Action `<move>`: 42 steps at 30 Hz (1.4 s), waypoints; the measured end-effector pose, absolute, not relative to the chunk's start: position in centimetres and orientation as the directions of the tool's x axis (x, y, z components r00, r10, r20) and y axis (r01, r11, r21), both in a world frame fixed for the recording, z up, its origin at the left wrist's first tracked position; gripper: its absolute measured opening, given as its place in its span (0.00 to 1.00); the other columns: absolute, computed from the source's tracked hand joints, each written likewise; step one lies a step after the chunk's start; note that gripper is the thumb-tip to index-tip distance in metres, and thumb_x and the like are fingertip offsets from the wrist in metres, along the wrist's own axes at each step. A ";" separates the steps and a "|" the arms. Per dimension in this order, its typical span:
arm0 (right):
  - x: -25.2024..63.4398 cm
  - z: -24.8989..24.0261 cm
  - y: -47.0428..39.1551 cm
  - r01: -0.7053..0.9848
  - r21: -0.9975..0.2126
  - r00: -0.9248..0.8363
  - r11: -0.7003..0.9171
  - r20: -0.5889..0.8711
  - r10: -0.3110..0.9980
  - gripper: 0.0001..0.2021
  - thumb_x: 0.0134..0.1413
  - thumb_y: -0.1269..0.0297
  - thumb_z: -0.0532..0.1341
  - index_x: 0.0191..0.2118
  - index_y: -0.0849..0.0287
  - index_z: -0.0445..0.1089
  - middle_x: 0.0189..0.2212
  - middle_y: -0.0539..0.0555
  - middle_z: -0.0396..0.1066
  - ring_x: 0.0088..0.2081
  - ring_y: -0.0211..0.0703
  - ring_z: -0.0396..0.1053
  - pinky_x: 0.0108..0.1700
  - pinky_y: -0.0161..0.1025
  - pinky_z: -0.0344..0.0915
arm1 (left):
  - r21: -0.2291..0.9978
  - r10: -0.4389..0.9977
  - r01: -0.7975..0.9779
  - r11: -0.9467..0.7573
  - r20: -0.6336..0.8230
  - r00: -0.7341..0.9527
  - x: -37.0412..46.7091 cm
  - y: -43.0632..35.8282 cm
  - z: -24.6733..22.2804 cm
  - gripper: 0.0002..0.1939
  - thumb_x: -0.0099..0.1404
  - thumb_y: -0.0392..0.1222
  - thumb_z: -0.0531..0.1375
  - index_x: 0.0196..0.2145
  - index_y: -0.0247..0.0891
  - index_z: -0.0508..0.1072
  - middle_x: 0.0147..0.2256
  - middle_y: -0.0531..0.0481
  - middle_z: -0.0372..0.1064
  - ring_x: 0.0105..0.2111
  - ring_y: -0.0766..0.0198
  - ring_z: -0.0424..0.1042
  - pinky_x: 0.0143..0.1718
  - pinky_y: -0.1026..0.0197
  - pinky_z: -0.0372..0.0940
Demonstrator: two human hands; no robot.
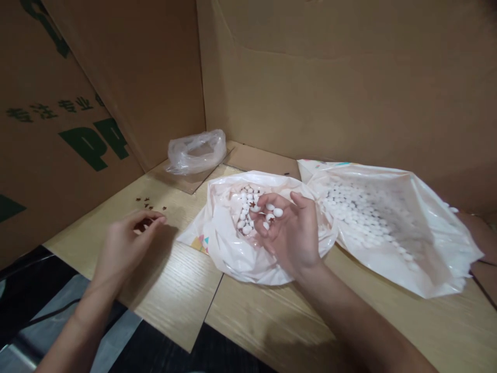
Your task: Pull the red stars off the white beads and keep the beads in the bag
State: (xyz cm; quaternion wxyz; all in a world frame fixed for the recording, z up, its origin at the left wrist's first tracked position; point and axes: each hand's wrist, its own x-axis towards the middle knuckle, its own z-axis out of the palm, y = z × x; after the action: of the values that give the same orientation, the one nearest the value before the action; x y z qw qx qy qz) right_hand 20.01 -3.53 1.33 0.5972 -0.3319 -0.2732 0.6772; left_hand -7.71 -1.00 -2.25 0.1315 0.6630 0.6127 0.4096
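Observation:
My right hand [289,228] is palm up and cupped over the middle white plastic bag [229,254], its fingers curled round several small white oval beads [278,212]. Brown star-shaped pieces [272,219] show among these beads, some seeming to sit on their ends. More beads of the same kind lie inside that bag, partly behind my fingers. To the left, my left hand [130,241] hovers low above the wooden board, thumb and fingers pinched together. Something dark reddish-brown shows within its fingers, too shaded to make out. Loose brown stars [150,207] lie just beyond this hand.
A second white bag [438,248] on the right lies open with many white beads [353,212]. At the back left a crumpled clear plastic bag [198,153] rests on a cardboard piece. Tall cardboard walls [341,88] rise behind and left. The board's front edge is near my forearms.

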 end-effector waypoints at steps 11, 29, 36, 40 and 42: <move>19.0 0.4 -5.8 -0.422 -0.899 -0.031 0.118 0.145 0.989 0.23 0.56 0.43 0.54 0.34 0.60 0.72 0.21 0.50 0.60 0.20 0.34 0.56 0.16 0.28 0.55 | 0.976 0.976 0.038 -0.215 0.214 0.030 6.6 -8.2 0.7 0.02 0.57 0.39 0.66 0.27 0.41 0.79 0.48 0.45 0.74 0.50 0.59 0.73 0.47 0.66 0.70; 18.6 0.8 -7.4 -0.380 -0.875 -0.071 0.300 0.351 0.934 0.18 0.60 0.49 0.53 0.37 0.57 0.72 0.33 0.53 0.69 0.31 0.39 0.62 0.29 0.34 0.60 | 0.966 0.965 -0.041 -0.255 0.252 -0.075 8.6 -9.4 0.0 0.01 0.59 0.36 0.65 0.29 0.38 0.76 0.24 0.52 0.72 0.24 0.72 0.70 0.26 0.74 0.67; 18.6 1.1 -7.9 -0.390 -0.880 -0.088 0.270 0.328 0.940 0.17 0.58 0.49 0.55 0.37 0.58 0.71 0.33 0.53 0.68 0.33 0.41 0.64 0.32 0.37 0.61 | 0.957 0.953 -0.008 -0.289 0.286 -0.100 8.7 -9.2 -0.4 0.04 0.57 0.33 0.66 0.28 0.39 0.74 0.27 0.54 0.73 0.27 0.72 0.73 0.29 0.75 0.67; 18.6 1.1 -8.0 -0.382 -0.883 -0.092 0.272 0.329 0.940 0.17 0.58 0.48 0.55 0.37 0.58 0.71 0.34 0.54 0.69 0.37 0.45 0.66 0.35 0.39 0.63 | 0.951 0.947 0.017 -0.310 0.310 -0.087 8.7 -9.1 -0.4 0.05 0.57 0.32 0.65 0.28 0.39 0.74 0.27 0.56 0.74 0.28 0.73 0.74 0.30 0.77 0.68; 18.6 1.1 -8.0 -0.396 -0.882 -0.098 0.255 0.317 0.943 0.17 0.58 0.48 0.55 0.37 0.57 0.71 0.34 0.54 0.69 0.37 0.45 0.66 0.35 0.39 0.63 | 0.948 0.944 0.030 -0.317 0.319 -0.085 8.8 -9.1 -0.2 0.04 0.58 0.33 0.65 0.27 0.39 0.74 0.26 0.56 0.74 0.28 0.73 0.74 0.30 0.77 0.68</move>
State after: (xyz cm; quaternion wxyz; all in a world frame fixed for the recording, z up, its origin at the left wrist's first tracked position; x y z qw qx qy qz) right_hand 18.63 -7.96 1.06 0.6135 -0.2732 -0.5011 0.5458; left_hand 8.77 -9.15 -0.24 0.3862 0.5554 0.4383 0.5918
